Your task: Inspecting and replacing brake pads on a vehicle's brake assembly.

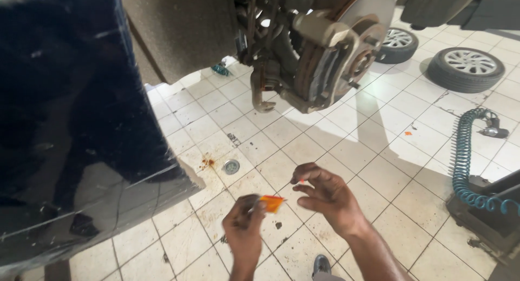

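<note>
Left hand: the left hand (244, 227) is closed in a pinch on a small orange packet (272, 203), holding it by one end well below the brake assembly (325, 59).
Right hand: the right hand (327, 194) is half open, fingers curled, just to the right of the packet; a tiny red-orange bit (301, 181) shows at its fingertips (too small to tell what it is, or whether it is truly gripped).
Packet: flat, orange, tilted, held in the air over the tiled floor (379, 167), between the two hands.
Brake assembly: bare wheel hub with disc and caliper, wheel off, hanging high above both hands.
Car body: a dark glossy panel (70, 124) fills the space left of the brake assembly.
Floor drain: a small round metal cap (231, 166) lies below the brake assembly and left of it, beside a rusty stain.
Wheels: two tyres with silver rims (466, 68) lie flat, right of the brake assembly.
Hose: a coiled teal air hose (465, 156) runs down the floor, far right of the brake assembly.
</note>
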